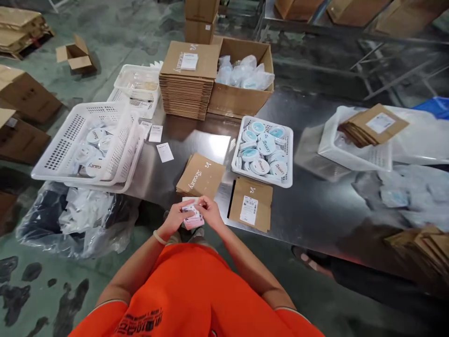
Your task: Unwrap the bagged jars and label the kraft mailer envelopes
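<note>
Close to my body, by the table's front edge, my left hand [175,218] grips a small stack of printed labels [192,221] with its thumb on top. My right hand [209,213] pinches the same labels from the other side, fingers closed at their upper right. Just beyond my hands lies a pile of flat brown cardboard mailers [201,177] with white lettering. To the right, another pile of flat mailers [251,203] has a white barcode label [249,209] on top. Loose white cards [164,152] lie on the metal table at left.
A white basket [290,154] holds round tins. Stacked white baskets [52,150] stand at left above a plastic-lined bin [38,234]. A tall cardboard stack [184,100] and an open carton [242,100] stand behind. At right are a basket [354,157] and a person's foot [312,262].
</note>
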`<action>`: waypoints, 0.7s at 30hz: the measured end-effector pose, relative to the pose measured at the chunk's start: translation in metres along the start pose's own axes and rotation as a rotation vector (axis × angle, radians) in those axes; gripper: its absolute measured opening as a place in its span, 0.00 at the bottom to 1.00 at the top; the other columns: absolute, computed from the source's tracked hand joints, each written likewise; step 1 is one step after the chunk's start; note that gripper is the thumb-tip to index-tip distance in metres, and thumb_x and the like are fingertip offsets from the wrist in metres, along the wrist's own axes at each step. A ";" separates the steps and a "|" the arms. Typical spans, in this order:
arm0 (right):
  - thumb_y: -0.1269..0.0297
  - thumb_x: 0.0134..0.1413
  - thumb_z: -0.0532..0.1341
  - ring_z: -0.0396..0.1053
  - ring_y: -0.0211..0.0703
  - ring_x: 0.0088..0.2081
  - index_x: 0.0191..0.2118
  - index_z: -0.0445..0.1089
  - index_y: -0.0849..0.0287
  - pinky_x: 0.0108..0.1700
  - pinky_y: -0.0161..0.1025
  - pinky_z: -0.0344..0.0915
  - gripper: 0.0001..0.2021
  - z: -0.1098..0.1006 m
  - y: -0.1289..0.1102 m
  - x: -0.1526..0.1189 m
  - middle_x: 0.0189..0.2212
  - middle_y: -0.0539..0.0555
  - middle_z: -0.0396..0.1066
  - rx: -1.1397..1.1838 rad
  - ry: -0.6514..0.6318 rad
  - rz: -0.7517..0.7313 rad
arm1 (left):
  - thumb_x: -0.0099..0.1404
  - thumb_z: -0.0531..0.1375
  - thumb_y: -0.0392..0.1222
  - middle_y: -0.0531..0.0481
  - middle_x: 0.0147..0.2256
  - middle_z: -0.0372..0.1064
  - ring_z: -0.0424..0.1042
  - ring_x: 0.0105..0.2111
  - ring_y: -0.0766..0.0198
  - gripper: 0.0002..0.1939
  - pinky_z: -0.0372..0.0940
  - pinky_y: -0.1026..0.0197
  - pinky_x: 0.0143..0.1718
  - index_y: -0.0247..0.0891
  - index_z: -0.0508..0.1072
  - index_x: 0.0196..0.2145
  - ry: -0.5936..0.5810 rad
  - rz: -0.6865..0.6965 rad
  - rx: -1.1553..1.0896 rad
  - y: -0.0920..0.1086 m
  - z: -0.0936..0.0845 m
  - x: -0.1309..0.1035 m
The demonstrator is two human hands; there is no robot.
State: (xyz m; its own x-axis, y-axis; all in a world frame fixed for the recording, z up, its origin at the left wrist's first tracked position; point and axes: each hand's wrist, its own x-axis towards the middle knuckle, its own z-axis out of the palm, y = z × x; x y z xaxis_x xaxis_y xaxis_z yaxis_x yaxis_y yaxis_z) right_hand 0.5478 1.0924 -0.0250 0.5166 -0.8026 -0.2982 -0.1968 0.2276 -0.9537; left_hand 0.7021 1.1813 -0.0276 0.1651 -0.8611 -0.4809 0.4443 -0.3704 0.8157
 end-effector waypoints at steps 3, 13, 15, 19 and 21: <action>0.53 0.44 0.69 0.61 0.38 0.24 0.36 0.73 0.55 0.30 0.37 0.59 0.15 -0.004 0.002 0.000 0.22 0.44 0.66 -0.016 0.004 0.022 | 0.42 0.79 0.38 0.42 0.39 0.83 0.79 0.38 0.53 0.30 0.72 0.55 0.44 0.31 0.85 0.46 0.038 -0.007 0.098 0.003 0.001 0.007; 0.56 0.59 0.61 0.76 0.53 0.42 0.29 0.77 0.52 0.46 0.48 0.72 0.11 0.012 0.029 -0.011 0.34 0.55 0.79 -0.268 0.309 -0.174 | 0.38 0.80 0.36 0.45 0.33 0.83 0.81 0.38 0.50 0.23 0.75 0.53 0.44 0.36 0.86 0.36 0.144 -0.052 0.337 -0.003 -0.003 0.032; 0.58 0.58 0.62 0.74 0.53 0.49 0.29 0.77 0.52 0.52 0.48 0.71 0.10 0.003 0.023 0.006 0.41 0.57 0.77 -0.289 0.394 -0.220 | 0.33 0.82 0.41 0.48 0.29 0.81 0.81 0.35 0.50 0.24 0.75 0.51 0.43 0.35 0.85 0.31 0.027 -0.183 0.283 -0.005 -0.012 0.034; 0.64 0.51 0.64 0.68 0.48 0.43 0.26 0.73 0.55 0.51 0.45 0.68 0.05 -0.026 0.007 0.075 0.37 0.54 0.69 -0.351 0.561 -0.078 | 0.29 0.83 0.51 0.41 0.31 0.83 0.82 0.33 0.48 0.31 0.76 0.44 0.47 0.32 0.85 0.31 -0.160 -0.408 0.166 -0.011 -0.027 0.032; 0.66 0.49 0.64 0.66 0.46 0.41 0.25 0.71 0.56 0.49 0.44 0.67 0.05 -0.035 0.004 0.109 0.36 0.53 0.67 -0.383 0.581 -0.002 | 0.30 0.84 0.53 0.38 0.33 0.83 0.82 0.34 0.48 0.33 0.76 0.44 0.49 0.31 0.85 0.33 -0.168 -0.452 0.136 -0.015 -0.029 0.032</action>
State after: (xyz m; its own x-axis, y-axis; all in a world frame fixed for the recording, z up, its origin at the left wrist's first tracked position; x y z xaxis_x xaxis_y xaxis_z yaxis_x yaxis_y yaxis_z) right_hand 0.5739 0.9860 -0.0602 0.0086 -0.9922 -0.1246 -0.5313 0.1010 -0.8411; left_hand 0.7264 1.1694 -0.0643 -0.1665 -0.6437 -0.7469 0.3181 -0.7520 0.5773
